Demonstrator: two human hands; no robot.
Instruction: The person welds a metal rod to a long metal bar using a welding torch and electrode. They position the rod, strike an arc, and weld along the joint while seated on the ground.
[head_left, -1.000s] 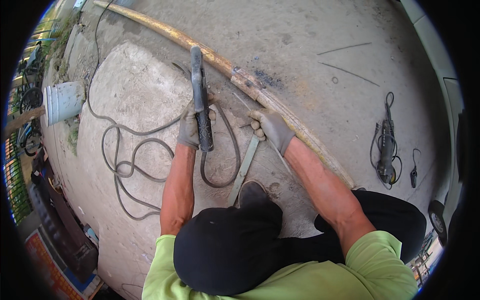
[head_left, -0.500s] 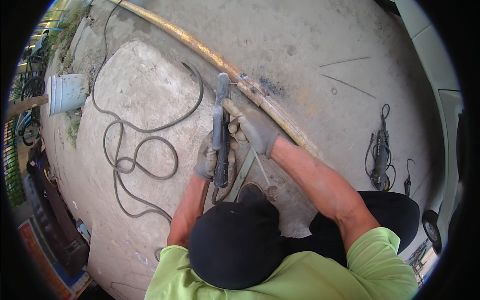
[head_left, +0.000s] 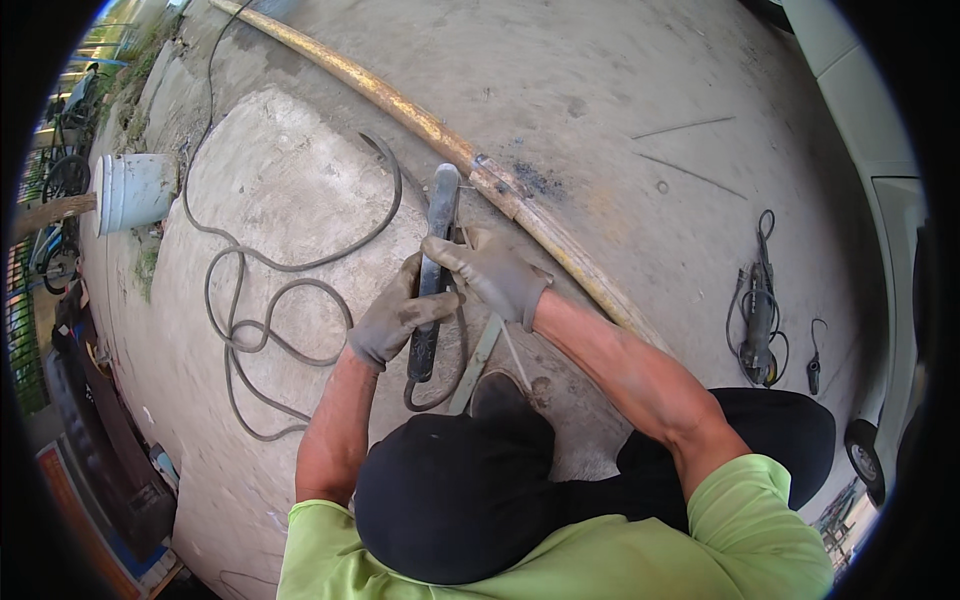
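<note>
Two gloved hands on one dark welding electrode holder (head_left: 432,275). Left hand (head_left: 392,322) wrapped shut around its handle; right hand (head_left: 492,275) curled over the holder's upper part from the other side, fingers pinched at a thin rod there, grip not fully clear. One long yellowed pipe (head_left: 430,128) just beyond the right hand. One looping cable (head_left: 262,300) left of the left hand. One white bucket (head_left: 136,190) further left. One angle grinder (head_left: 758,322) well right of the right hand.
</note>
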